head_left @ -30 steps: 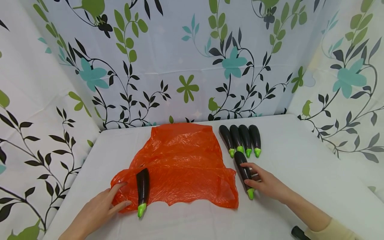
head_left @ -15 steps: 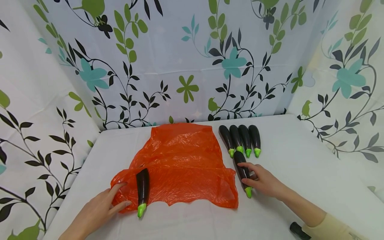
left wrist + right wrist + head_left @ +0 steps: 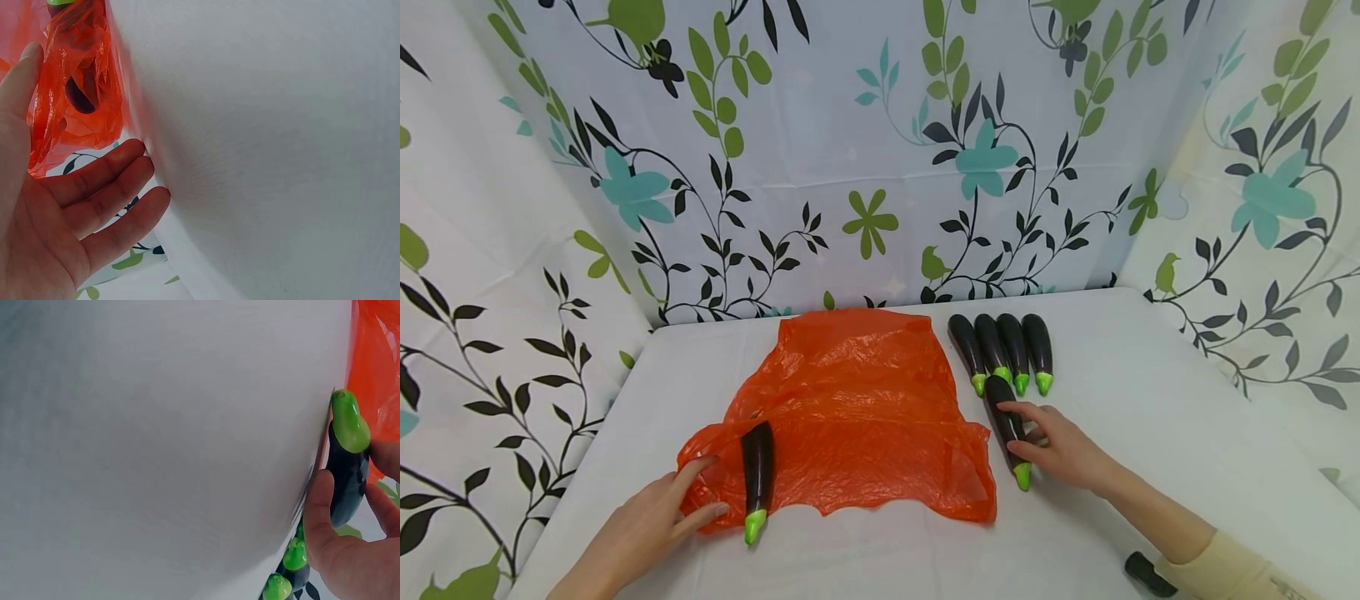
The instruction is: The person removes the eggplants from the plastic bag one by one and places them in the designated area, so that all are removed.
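My right hand (image 3: 1060, 446) grips a dark purple eggplant (image 3: 1006, 423) with a bright green stem end, just right of an orange plastic bag (image 3: 880, 467). In the right wrist view, thumb and fingers lie on opposite sides of that eggplant (image 3: 347, 472). The bag lies flat. Another eggplant (image 3: 757, 462) lies across its left part, green end past the bag's front edge. My left hand (image 3: 647, 517) rests at the bag's left edge with fingers spread. In the left wrist view, several fingers (image 3: 112, 203) of it extend loosely beside the orange plastic (image 3: 81, 131).
Several more eggplants (image 3: 1013, 346) lie side by side at the back right, green ends toward me. A black cylindrical object (image 3: 1150, 575) is beside the right sleeve. A white cloth covers the table (image 3: 1157, 417), and a leaf-patterned curtain (image 3: 820, 150) encloses its back and sides.
The right hand and the eggplant it holds have shifted slightly away from me and to the left. The left hand and the bag look unmoved.
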`<state>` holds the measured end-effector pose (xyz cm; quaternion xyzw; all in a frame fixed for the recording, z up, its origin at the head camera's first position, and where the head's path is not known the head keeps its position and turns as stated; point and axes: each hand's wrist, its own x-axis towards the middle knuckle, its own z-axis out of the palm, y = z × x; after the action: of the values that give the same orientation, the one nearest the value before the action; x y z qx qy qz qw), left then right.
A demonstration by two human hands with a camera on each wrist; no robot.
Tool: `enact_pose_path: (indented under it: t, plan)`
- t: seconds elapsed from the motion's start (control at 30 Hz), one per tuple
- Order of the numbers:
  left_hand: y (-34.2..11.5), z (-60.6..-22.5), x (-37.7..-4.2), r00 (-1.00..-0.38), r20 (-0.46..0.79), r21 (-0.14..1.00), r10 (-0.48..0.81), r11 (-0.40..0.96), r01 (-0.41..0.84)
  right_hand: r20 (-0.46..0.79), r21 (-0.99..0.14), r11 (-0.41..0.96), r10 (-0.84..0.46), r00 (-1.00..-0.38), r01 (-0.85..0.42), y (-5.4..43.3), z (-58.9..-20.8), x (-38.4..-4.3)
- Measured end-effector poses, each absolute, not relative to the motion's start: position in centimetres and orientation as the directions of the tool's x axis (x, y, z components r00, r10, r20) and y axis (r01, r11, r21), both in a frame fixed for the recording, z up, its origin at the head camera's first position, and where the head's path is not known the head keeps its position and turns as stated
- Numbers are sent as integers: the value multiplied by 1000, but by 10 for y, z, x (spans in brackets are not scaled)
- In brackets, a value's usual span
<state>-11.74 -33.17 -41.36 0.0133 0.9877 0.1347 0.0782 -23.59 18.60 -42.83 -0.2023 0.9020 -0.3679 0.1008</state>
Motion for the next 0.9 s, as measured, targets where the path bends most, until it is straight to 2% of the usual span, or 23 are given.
enact_pose_path:
  t: [0.27, 0.53, 0.9]
  plan:
    - [-331, -412, -117, -988, -149, 262, 46, 965, 5, 47, -737, 605, -396, -917, -299, 194, -408, -236]
    - [-331, -413, -117, -988, -149, 266, 45, 964, 4, 2, -814, 555, -291, -957, -171, 193, -394, -224]
    - [-330, -412, -117, -986, -162, 270, 39, 963, -6, -15, -901, 414, -326, -945, -128, 167, -385, -192]
